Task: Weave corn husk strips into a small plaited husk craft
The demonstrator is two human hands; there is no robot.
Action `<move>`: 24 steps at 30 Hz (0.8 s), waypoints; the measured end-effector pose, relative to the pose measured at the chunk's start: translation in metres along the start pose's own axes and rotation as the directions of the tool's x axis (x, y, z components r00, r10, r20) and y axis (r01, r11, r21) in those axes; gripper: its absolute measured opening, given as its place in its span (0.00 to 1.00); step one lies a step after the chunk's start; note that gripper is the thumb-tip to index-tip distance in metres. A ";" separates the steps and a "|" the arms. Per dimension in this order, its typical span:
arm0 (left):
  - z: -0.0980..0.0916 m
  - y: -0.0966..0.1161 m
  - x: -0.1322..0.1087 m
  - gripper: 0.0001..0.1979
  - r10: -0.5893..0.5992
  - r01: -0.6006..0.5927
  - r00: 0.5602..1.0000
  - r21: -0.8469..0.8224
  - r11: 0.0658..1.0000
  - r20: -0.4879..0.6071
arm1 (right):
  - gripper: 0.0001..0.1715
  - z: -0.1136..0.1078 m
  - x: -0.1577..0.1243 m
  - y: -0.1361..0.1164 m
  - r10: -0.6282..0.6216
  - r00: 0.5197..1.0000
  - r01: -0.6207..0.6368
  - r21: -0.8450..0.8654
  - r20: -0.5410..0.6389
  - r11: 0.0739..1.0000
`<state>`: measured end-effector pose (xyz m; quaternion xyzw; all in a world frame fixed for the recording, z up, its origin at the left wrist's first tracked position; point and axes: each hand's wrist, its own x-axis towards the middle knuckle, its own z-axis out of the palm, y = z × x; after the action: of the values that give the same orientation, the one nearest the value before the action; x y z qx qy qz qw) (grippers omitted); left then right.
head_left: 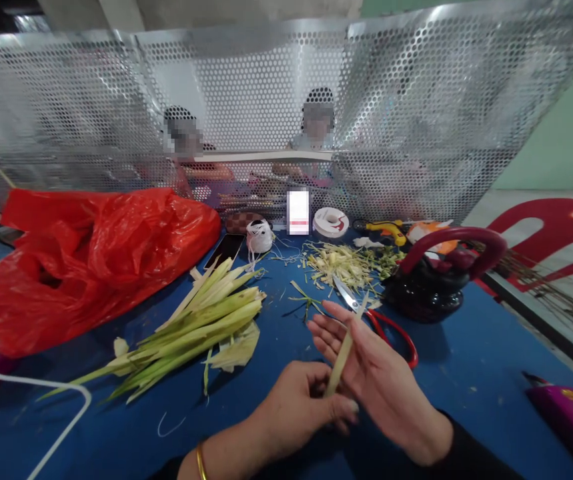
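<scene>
A narrow pale-green leaf strip (342,360) is pinched at its lower end between the thumb and fingers of my left hand (299,403). My right hand (379,367) is palm up with its fingers stretched out. The strip slants up across this palm near the thumb; whether it rests on the skin I cannot tell. Just beyond my right hand lie red-handled scissors (397,333), partly hidden by it, with the blades toward a heap of cut leaf trimmings (339,263). A bundle of long green-yellow husk-like leaves (201,327) lies to the left of my hands.
On the blue table (246,433) stand a dark kettle-shaped pot (426,293), a ribbon spool (331,223) and a white string ball (259,237). A red plastic bag (101,260) spreads at left, a purple box (569,420) sits at right. Perforated metal screen (251,87) behind; two people beyond it.
</scene>
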<state>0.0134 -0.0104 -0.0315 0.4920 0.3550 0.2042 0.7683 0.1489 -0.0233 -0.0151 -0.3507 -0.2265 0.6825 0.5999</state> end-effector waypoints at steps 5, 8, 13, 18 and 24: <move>-0.007 0.007 0.002 0.21 -0.020 0.015 0.983 -0.029 0.999 -0.184 | 0.24 -0.007 0.003 -0.006 -0.044 0.998 0.041 -0.087 -0.037 0.995; -0.010 0.012 0.001 0.22 0.003 -0.012 0.965 -0.034 0.999 -0.264 | 0.22 -0.011 0.001 -0.005 -0.057 0.995 0.037 -0.247 -0.076 0.968; -0.010 0.012 0.000 0.24 -0.007 -0.003 0.974 -0.045 0.999 -0.227 | 0.17 -0.014 0.003 0.000 -0.071 0.989 0.010 -0.410 -0.133 0.912; -0.011 0.015 -0.001 0.25 0.013 -0.030 0.957 -0.054 0.998 -0.289 | 0.18 -0.015 0.008 -0.002 -0.095 0.978 0.010 -0.414 -0.184 0.910; -0.011 0.017 -0.002 0.15 0.020 -0.013 0.951 0.026 1.000 -0.308 | 0.17 -0.014 0.007 -0.004 -0.102 0.980 0.015 -0.452 -0.169 0.892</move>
<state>0.0039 0.0020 -0.0187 0.4660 0.4689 0.2806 0.6959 0.1616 -0.0173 -0.0232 -0.5356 -0.3305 0.5571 0.5418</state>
